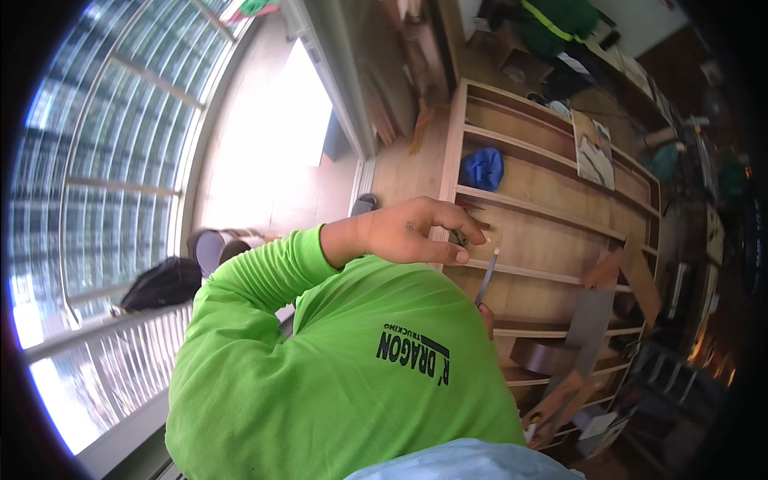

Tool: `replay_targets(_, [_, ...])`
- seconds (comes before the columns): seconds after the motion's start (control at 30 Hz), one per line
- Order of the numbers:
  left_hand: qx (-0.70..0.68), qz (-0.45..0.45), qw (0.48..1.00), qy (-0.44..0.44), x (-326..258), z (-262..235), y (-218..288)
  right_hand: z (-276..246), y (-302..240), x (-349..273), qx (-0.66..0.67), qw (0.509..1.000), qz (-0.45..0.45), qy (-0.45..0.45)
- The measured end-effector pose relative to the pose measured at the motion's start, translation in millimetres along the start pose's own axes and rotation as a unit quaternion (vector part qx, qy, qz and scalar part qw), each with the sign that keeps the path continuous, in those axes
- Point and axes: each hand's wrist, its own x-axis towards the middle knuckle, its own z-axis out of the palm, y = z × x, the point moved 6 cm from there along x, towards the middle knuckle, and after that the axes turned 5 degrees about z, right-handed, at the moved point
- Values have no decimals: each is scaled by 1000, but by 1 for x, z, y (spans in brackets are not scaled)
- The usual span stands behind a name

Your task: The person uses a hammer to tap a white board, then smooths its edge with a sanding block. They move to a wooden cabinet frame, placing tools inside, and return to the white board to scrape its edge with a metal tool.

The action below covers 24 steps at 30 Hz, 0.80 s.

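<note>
My left hand reaches over the near edge of a wooden shelf frame, its fingers curled and its thumb below them. Something small and dark shows between thumb and fingers; its kind is unclear. A bit of red peeks out just above the knuckles. Most of my right hand is hidden behind my bright green shirt; only some fingers show. From them a thin grey strip with a pale tip rises toward the left hand, apparently held in those fingers.
A crumpled blue cloth lies in one bay of the frame. Loose boards and a brown roll of banding lie across its right part. A sliding door and railing stand left. Another person in green is at the top.
</note>
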Motion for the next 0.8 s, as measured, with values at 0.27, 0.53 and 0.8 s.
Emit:
replay_targets(0.27, [-27, 21, 997, 75, -55, -54, -15, -9, -46, 11, -161, 986, 38, -17])
replay_targets(0.53, [-32, 31, 991, 126, -116, -137, -28, 52, -96, 3, -254, 964, 82, -12])
replay_targets(0.8, [-11, 8, 988, 154, -156, -208, -16, 86, -95, 42, -232, 968, 94, -28])
